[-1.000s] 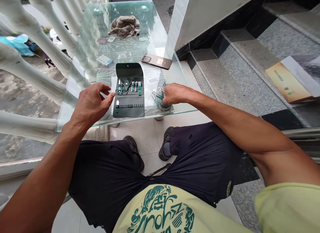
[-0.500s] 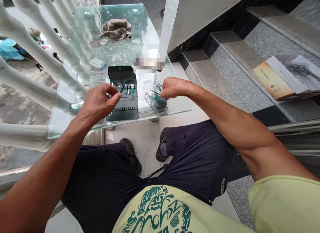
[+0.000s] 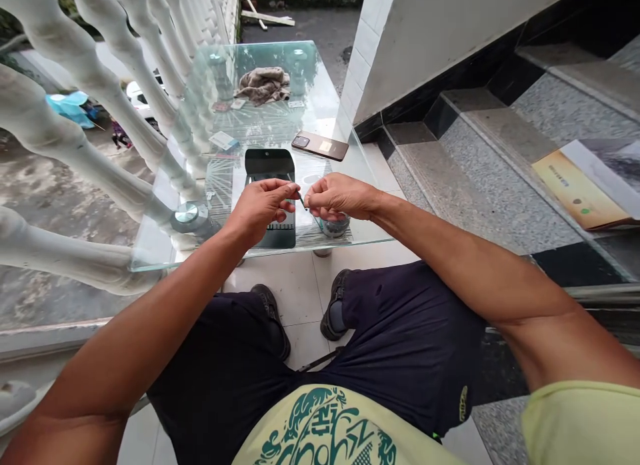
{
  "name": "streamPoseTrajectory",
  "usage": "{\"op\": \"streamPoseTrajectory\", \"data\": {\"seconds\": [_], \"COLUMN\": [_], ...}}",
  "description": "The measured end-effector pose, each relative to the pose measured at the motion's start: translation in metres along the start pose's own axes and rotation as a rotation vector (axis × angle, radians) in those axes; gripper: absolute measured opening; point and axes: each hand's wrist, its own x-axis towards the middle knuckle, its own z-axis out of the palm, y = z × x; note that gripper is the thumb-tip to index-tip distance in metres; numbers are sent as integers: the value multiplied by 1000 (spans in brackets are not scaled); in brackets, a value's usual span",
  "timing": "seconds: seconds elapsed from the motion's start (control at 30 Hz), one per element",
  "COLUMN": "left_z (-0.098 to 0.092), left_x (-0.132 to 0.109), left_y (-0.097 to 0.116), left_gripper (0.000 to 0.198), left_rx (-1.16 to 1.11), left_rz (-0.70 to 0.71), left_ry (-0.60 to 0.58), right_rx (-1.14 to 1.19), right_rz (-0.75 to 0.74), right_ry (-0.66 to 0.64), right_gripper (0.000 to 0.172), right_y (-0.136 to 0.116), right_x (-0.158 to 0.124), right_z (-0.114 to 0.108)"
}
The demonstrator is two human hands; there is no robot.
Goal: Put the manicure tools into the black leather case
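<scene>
My left hand (image 3: pixel 267 202) is closed in a pinch on the upper end of a thin dark green tool (image 3: pixel 302 199), whose exact kind is too small to make out. At the tool's lower end the fingertips of my right hand (image 3: pixel 340 196) are pinched together. Both hands hover above the glass table's near part. Beneath my left hand lies an open dark case (image 3: pixel 271 162) with its flap folded away from me; my fingers cover much of its inside. A small glass jar (image 3: pixel 335 228) stands under my right hand, which hides its top.
On the glass table (image 3: pixel 320 58) lie a phone (image 3: pixel 320 146), a crumpled cloth (image 3: pixel 264 85) and a small packet (image 3: pixel 223 140). White balusters (image 3: pixel 145 128) line the left side. Stone steps (image 3: pixel 480 145) rise on the right, with an open cardboard box (image 3: pixel 580 185) on them.
My right hand has come away from the green tools in the jar and moved left. My left hand has moved right to meet it, and both now hold a thin tool. The view has shifted.
</scene>
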Motion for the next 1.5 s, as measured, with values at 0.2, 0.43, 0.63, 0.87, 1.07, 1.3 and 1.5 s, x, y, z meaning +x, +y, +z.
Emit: {"op": "streamPoseTrajectory", "data": {"seconds": [0.2, 0.43, 0.63, 0.87, 1.07, 1.3, 1.5], "left_z": [-20, -41, -44, -50, -54, -53, -56], "left_x": [1, 7, 25, 42, 44, 50, 57], "left_y": [-6, -24, -27, -25, -22, -19, -21], "left_gripper": [16, 21, 35, 38, 33, 31, 33], "left_rx": [-111, 63, 153, 212, 284, 356, 510], "left_rz": [-8, -158, -225, -275, -332, -320, -327], "left_ry": [91, 155, 163, 147, 143, 132, 138], "right_rx": [-174, -886, -894, -255, -116, -80, -81], "right_rz": [-85, -219, -176, 61, 126, 158, 172], "right_ry": [42, 127, 177, 109, 85, 116, 123], "right_gripper": [34, 31, 20, 39, 45, 51, 54], "right_y": [-10, -5, -7, -7, -4, -4, -5], "right_x": [3, 9, 19, 47, 53, 58, 61], "right_z": [21, 59, 81, 69, 72, 75, 78]}}
